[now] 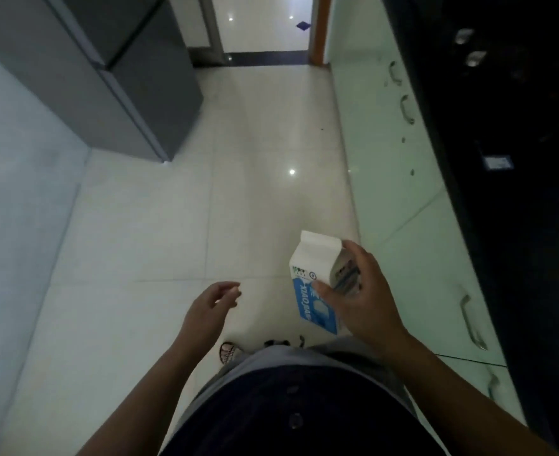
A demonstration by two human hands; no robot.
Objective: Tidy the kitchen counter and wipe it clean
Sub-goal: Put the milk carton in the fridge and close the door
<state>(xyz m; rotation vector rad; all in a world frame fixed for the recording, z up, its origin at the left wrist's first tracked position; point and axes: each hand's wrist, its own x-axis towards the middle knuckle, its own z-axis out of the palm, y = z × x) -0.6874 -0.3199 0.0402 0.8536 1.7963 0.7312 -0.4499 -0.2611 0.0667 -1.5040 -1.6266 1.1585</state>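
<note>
Glossy pale floor tiles [159, 225] run the length of this narrow kitchen, and the person stands at the near end of them, one sandalled foot [228, 352] just showing below a dark shirt. Closest to the body, the right hand [363, 301] holds a blue-and-white gable-top carton [311, 291] in the air over the floor, gabled top pointing away. Its fingers [353, 250] are curled round the far side and the thumb presses on the printed face. The carton is off the tabletop, near the cabinet fronts but not touching them. The left hand [210, 306] hangs out in front, fingers loosely bent, holding nothing. I take this for the tidying half of the job: a carton that has no place on the counter is being carried to where it belongs, with the wiping not yet begun. Along the right side, pale green cabinet doors [403, 209] with metal handles [472, 320] stand under the dark tabletop [518, 225], whose front edge runs off toward the far end. What lies on it is too dim to make out, apart from a few pale shapes far along. Further on at the left, a grey fridge [123, 77] juts out, and its near corner narrows the passage. If the carton is bound for it, the next move calls for a few steps forward and the free left hand to pull the door. That door would also need room to swing without meeting the cabinets opposite. Between fridge and cabinets the floor gives a fair lane through to the doorway [265, 28] at the far end.
</note>
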